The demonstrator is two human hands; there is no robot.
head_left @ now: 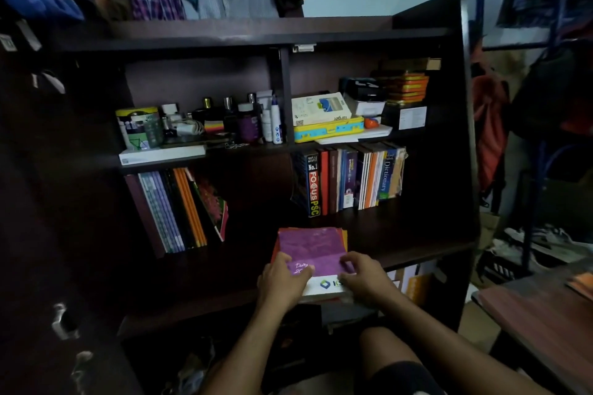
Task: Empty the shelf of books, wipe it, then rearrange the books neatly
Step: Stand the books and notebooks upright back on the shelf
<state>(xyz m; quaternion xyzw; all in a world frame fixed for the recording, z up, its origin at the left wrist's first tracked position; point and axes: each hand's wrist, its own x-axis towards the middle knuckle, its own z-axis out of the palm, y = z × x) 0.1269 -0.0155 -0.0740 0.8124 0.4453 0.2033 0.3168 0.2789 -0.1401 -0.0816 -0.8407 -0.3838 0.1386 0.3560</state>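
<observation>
Resting low in the middle of the frame, a flat stack of books (313, 253) with a purple cover on top lies on the front edge of the dark shelf (417, 253). The left hand (282, 280) holds the stack's near left corner, fingers curled over the purple cover. The right hand (362, 276) grips the near right corner the same way, fingertips on the cover and thumb side toward the white band at the book's edge. Behind, in the centre right, a row of upright books (353, 181) stands close together. At centre left, leaning books (179, 208) tilt to the left.
</observation>
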